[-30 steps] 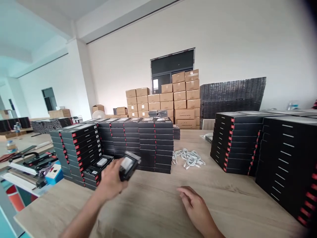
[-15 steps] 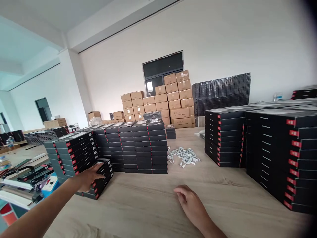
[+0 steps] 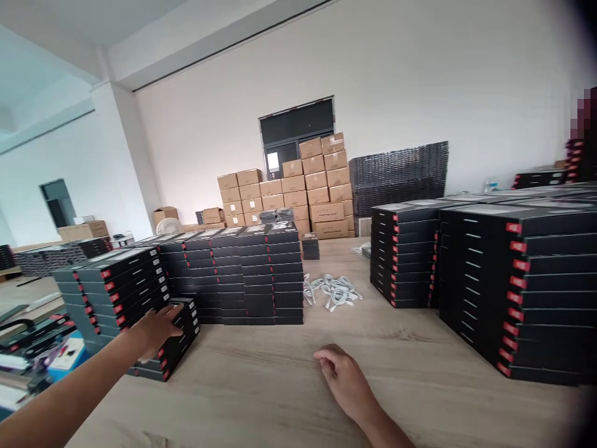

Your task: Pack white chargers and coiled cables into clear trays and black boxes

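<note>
On the left, my left hand (image 3: 156, 331) rests over a low stack of black boxes (image 3: 184, 342) with red tabs. Its fingers are stretched apart across the top box, and part of the near side is hidden by the hand. Right behind it rises a taller stack of the same boxes (image 3: 135, 274). My right hand (image 3: 342, 376) lies on the wooden table (image 3: 261, 379), its fingers curled in and nothing visible in them. Farther back, beyond the right hand, a loose heap of white cables (image 3: 336, 291) lies between the box stacks.
A long row of black boxes (image 3: 256, 280) stands behind the left stacks. More tall stacks (image 3: 480, 292) line the right side. Cardboard cartons (image 3: 321, 186) and a pile of dark trays (image 3: 401, 177) stand by the wall. A blue-sided device (image 3: 69, 354) is at far left.
The view has swung to the right, so everything sits farther left. My left hand stays on the low stack, and my right hand keeps its curled pose on the table.
</note>
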`<state>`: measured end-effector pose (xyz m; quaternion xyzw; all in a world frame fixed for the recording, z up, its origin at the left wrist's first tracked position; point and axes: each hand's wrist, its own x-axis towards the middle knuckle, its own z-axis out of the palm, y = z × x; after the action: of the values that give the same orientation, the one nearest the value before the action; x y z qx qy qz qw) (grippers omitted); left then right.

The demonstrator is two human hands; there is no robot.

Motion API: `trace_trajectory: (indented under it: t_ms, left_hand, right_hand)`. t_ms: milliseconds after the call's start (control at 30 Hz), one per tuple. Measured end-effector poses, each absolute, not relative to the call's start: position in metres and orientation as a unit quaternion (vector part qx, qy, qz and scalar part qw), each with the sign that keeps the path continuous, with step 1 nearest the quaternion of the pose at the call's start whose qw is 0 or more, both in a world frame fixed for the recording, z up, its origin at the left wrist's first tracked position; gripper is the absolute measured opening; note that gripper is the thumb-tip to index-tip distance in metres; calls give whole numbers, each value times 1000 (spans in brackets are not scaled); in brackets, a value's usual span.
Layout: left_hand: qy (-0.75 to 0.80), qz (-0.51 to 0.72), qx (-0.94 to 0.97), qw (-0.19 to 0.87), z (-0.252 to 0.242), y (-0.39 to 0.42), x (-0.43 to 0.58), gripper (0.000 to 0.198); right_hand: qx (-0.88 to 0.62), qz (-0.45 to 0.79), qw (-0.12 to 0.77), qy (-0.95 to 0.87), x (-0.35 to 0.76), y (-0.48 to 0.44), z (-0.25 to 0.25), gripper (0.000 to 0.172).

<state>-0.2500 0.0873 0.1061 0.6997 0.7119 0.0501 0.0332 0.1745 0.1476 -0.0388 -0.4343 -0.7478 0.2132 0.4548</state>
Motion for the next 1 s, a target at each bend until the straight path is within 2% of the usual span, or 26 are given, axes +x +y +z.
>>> trace_trajectory:
  t_ms: [67, 133, 233, 333, 500, 600, 767, 867, 1000]
  left_hand:
    - [688, 39, 723, 51, 97, 89, -217, 84]
    - [640, 65, 761, 87, 79, 93, -169, 86]
    - [537, 179, 808, 161, 39, 98, -84, 58]
    - [504, 279, 790, 210, -3, 101, -10, 46]
    - [444, 363, 768, 285, -53, 114, 10, 26]
    - [443, 398, 731, 333, -61, 121, -11, 22]
    - [460, 413, 717, 323, -48, 117, -13, 23]
    - [446, 412, 724, 328, -41, 114, -4, 23]
    - [416, 419, 716, 373, -40, 112, 4, 22]
  right_hand:
    - [-448, 198, 449, -747, 174, 143, -39, 30]
    - [-469, 177, 436, -747, 173, 138, -39, 33]
    - [-494, 142, 406, -755, 169, 133, -41, 34]
    - [-498, 112, 373, -775, 168, 127, -39, 33]
    - [-524, 52, 329, -784, 216, 117, -2, 35]
    - [-581, -40, 323, -746, 296, 102, 47, 39]
    - [-735, -233, 313, -554, 449, 62, 126, 40]
    - [-785, -285, 264, -482, 503, 35, 141, 38]
    - [-779, -312, 198, -506, 518, 12, 138, 29]
